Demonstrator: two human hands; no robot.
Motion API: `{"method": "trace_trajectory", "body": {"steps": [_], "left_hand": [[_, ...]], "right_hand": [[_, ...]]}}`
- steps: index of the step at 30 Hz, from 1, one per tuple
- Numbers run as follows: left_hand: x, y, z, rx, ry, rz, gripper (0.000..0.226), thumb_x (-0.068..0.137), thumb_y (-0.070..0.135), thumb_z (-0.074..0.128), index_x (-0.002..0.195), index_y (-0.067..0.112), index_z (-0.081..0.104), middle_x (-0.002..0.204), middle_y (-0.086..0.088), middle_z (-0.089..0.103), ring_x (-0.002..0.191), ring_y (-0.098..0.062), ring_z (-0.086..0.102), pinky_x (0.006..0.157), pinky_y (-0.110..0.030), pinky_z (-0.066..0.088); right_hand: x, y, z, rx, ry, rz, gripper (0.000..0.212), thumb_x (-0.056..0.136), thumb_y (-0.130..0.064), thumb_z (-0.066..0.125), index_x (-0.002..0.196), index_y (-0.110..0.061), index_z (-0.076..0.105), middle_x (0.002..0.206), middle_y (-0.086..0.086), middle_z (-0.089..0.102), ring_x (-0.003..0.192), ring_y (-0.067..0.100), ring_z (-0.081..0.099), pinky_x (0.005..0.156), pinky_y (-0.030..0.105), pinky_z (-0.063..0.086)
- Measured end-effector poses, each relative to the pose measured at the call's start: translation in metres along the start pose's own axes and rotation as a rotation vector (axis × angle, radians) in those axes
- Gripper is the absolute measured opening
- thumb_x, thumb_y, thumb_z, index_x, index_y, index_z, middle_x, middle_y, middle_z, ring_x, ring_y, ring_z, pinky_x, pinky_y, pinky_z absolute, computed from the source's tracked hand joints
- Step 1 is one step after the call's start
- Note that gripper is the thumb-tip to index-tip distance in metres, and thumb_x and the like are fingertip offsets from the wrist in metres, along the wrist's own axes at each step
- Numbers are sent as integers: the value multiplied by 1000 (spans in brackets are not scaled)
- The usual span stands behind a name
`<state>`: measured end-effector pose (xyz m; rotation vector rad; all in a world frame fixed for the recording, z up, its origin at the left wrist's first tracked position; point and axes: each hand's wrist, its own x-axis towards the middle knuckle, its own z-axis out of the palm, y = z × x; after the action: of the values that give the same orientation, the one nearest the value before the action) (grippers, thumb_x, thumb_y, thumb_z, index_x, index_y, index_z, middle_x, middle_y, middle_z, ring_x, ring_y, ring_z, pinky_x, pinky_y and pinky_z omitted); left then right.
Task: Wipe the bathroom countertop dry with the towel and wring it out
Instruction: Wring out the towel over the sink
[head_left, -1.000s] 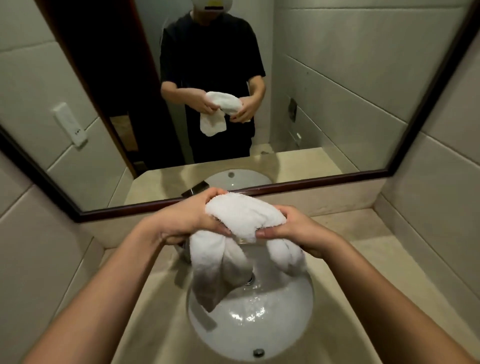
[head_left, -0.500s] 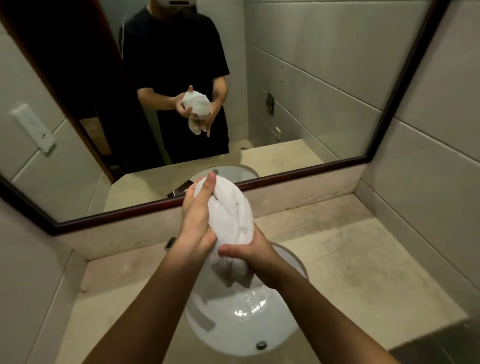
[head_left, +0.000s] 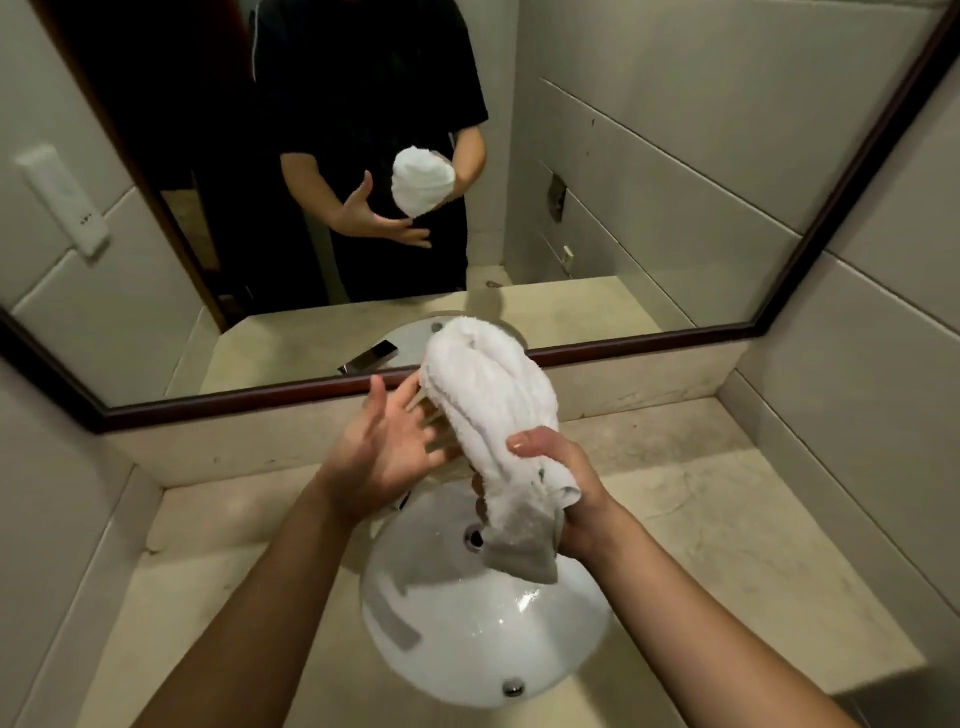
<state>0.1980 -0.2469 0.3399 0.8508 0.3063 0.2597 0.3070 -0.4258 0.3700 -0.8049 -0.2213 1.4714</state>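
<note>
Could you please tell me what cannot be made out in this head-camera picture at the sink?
Faucet: behind the left hand and towel in the head view; only its mirror reflection shows.
Left fingertips: motion-blurred, so contact with the towel is unclear.
Right hand: fingers mostly hidden by the towel it grips.
Countertop: near edge cut off by the frame bottom; wetness unreadable.

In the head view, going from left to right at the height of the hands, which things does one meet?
First the left hand, then the towel, the right hand, the countertop, the tiled wall.
</note>
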Motion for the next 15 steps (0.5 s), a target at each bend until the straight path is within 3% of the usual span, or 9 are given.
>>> {"method": "trace_trajectory", "body": {"steps": [2, 3, 4, 6, 8, 10, 12, 15], "left_hand": [[8, -5, -8, -44, -147, -14, 107, 81, 67, 75, 164, 19, 27, 165, -20, 35, 152, -43, 34, 123, -65, 24], [15, -6, -13, -65, -230, -2, 110, 82, 66, 75, 165, 20, 21, 166, -20, 33, 152, -43, 33, 124, -64, 24], [22, -6, -15, -103, -347, 37, 114, 84, 61, 75, 167, 23, 7, 167, -19, 31, 153, -42, 32, 124, -63, 24], [36, -2, -9, -171, -558, 121, 122, 86, 51, 78, 159, 34, -18, 171, -17, 22, 157, -41, 21, 122, -71, 19], [50, 3, -3, -86, -586, 157, 131, 77, 55, 85, 163, 32, -10, 173, -13, 17, 159, -42, 8, 114, -83, 13], [58, 3, -10, -42, -683, 205, 119, 77, 56, 84, 165, 24, 11, 167, -14, 31, 157, -47, 10, 110, -87, 7], [59, 1, -16, -46, -723, 212, 109, 76, 59, 84, 161, 18, 29, 154, -15, 49, 153, -49, 22, 111, -85, 10], [49, -22, -21, -187, -704, 192, 113, 71, 68, 82, 160, 19, 33, 162, -17, 39, 155, -48, 18, 118, -73, 21]], "right_hand": [[4, 6, 1, 55, -88, 106, 45, 55, -31, 86, 87, -2, 71, 68, 9, 64, 58, 22, 61, 59, 29, 51], [4, 10, 4, 73, -94, 140, 41, 65, -39, 78, 86, -5, 68, 65, 6, 61, 55, 20, 58, 55, 26, 49], [4, 15, 7, 79, -72, 172, 38, 76, -47, 61, 79, -9, 65, 59, 2, 56, 48, 16, 54, 49, 22, 47], [2, 26, 14, 28, 53, 252, 54, 89, -50, 28, 55, -17, 55, 47, -4, 43, 36, 9, 41, 39, 15, 37], [1, 36, 21, 15, 127, 289, 59, 96, -47, 23, 47, -21, 44, 45, -6, 36, 33, 7, 34, 36, 14, 31], [5, 42, 21, 7, 237, 258, 57, 102, -46, 31, 50, -22, 34, 47, -6, 31, 34, 8, 29, 37, 14, 27], [7, 40, 18, 29, 327, 219, 53, 103, -41, 36, 54, -23, 29, 50, -4, 25, 35, 10, 23, 39, 14, 26], [7, 37, 18, 139, 314, 158, 41, 100, -32, 33, 61, -23, 29, 52, -4, 24, 33, 9, 21, 36, 14, 29]]}}
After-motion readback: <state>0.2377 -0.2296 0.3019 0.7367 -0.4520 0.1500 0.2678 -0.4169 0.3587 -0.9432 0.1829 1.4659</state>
